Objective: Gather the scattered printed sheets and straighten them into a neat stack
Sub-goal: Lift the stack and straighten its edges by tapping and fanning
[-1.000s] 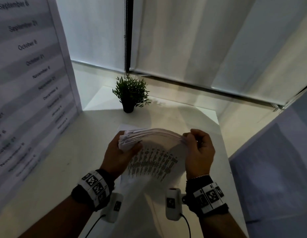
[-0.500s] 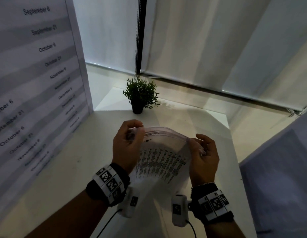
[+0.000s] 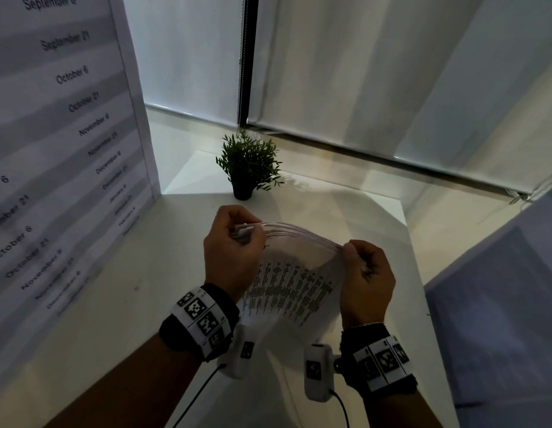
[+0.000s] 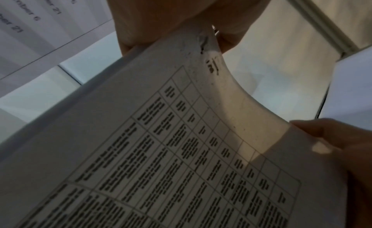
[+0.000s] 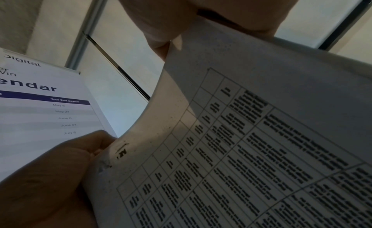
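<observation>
A bundle of printed sheets (image 3: 287, 285), white with a black table of text, stands on edge over the white table (image 3: 138, 304), its top edge bowed upward. My left hand (image 3: 234, 242) grips the top left corner, fingers curled over the edge. My right hand (image 3: 364, 267) pinches the top right corner. In the left wrist view the sheets (image 4: 181, 151) curve from my left hand (image 4: 181, 24) to the right hand (image 4: 332, 143). In the right wrist view the sheets (image 5: 261, 136) run from my right hand (image 5: 191, 21) to the left hand (image 5: 60, 167).
A small potted plant (image 3: 248, 166) stands at the back of the table. A tall printed calendar banner (image 3: 52, 149) rises along the left. White roller blinds (image 3: 376, 72) hang behind. A pale panel (image 3: 500, 304) borders the table's right edge.
My left hand shifted from under the left corner to gripping over its top edge. The bundle's top edge looks more even. Both hands stay on the sheets; the head view moved closer.
</observation>
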### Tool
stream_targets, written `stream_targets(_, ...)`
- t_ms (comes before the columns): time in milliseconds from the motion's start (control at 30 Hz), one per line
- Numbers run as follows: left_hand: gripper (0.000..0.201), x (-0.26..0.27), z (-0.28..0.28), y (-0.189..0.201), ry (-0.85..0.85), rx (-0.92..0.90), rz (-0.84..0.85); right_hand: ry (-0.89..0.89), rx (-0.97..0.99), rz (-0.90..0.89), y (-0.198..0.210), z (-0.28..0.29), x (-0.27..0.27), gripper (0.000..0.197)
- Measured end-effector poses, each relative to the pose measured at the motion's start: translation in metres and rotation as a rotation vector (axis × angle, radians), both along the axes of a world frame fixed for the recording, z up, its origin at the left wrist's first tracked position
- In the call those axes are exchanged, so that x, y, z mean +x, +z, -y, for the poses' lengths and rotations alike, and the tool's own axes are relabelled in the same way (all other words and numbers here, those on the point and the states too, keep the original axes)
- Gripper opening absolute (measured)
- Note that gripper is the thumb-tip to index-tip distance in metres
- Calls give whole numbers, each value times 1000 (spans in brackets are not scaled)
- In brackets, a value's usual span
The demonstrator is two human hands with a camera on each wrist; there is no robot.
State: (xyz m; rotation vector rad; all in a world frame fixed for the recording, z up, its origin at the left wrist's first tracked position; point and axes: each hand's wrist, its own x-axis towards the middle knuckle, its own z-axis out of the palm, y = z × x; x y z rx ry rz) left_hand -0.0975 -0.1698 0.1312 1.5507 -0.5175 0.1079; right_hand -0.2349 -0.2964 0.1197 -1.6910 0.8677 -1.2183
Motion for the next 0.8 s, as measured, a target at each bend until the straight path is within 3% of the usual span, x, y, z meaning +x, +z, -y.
stream_targets(200, 8, 7, -4, -3, -55, -41, -84, -7, -9, 20, -6, -1, 2, 7)
stream_targets(333, 12, 14, -7, -5, -124, -187, -189, 20, 49, 35, -5, -2, 1, 16)
stream_targets(400, 40, 21, -17, -18, -302, -182, -184, 119, 112, 19, -9, -1, -3, 38)
stream_targets(467, 72, 29, -25, -33, -435, -25, -194, 186, 161, -54, -14, 1, -3, 52)
stream_targets(567, 56, 35, -25, -35, -361, 272, -139, 215, 192, -114, -14, 8, 1, 34)
stream_targets(667, 30, 36, -20, -20, -312, 126, -106, 215, 146, -19, 6, 13, -3, 31)
stream_targets(733, 35, 38, -24, -17, -338, 29, -94, 218, 91, 15, 9, 12, -9, 29)
stream_targets(800, 43, 40, -32, -30, -444, 142, -37, 207, 82, -70, -2, 9, -15, 40)
